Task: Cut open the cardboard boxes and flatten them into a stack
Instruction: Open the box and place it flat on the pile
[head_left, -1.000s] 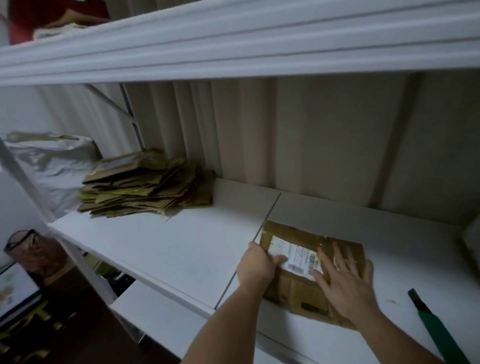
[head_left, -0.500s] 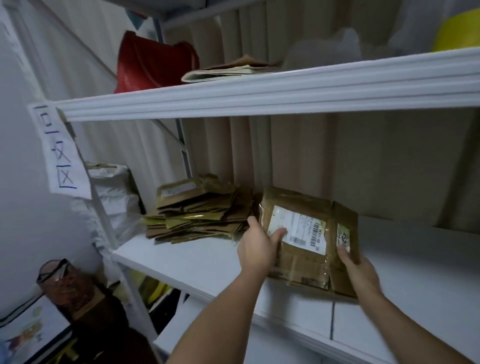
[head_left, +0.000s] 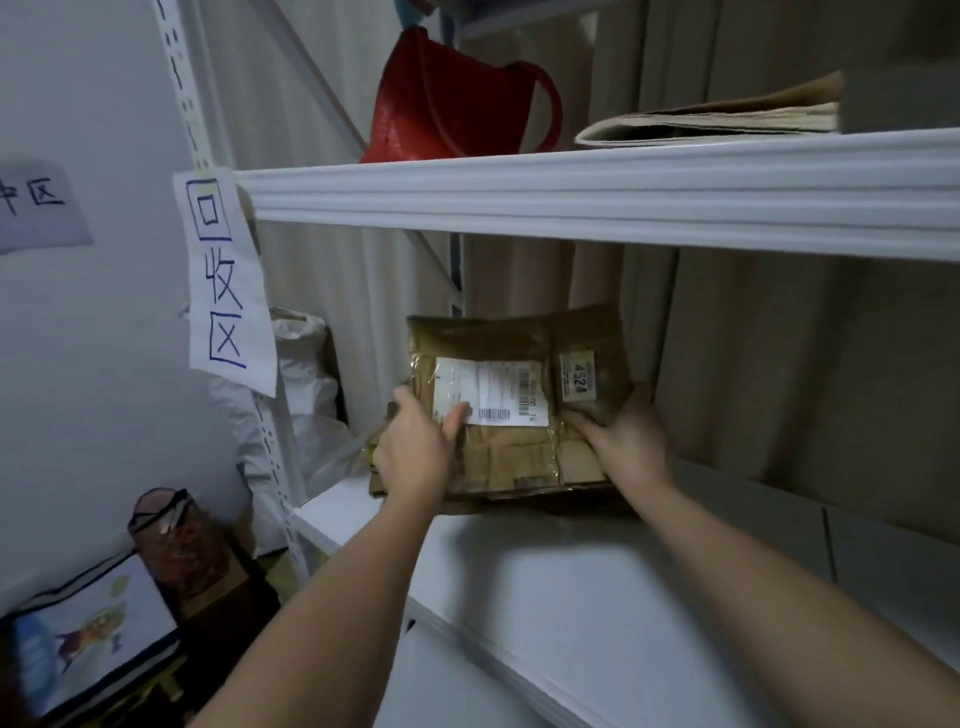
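1. A flattened cardboard box (head_left: 519, 405) was held above the left end of a white shelf (head_left: 571, 597), tilted up so its labelled face showed to the camera.
2. The left hand (head_left: 415, 452) gripped the box's left edge — thumb across the white shipping label (head_left: 493, 392), the other fingers hidden behind the cardboard.
3. The right hand (head_left: 626, 441) held the lower right corner, its fingers curled round the edge, just below a small yellow sticker (head_left: 577, 375) reading 4524.
4. Below and behind the box a few edges of other flattened cardboard (head_left: 379, 467) showed on the shelf, mostly hidden.
5. On the upper shelf (head_left: 597, 200) stood a red bag (head_left: 441, 104) and, to its right, a folded stack of paper (head_left: 717, 119).
6. A handwritten paper sign (head_left: 223, 280) hung on the shelf's post — white plastic bags (head_left: 306, 395) lay behind it.
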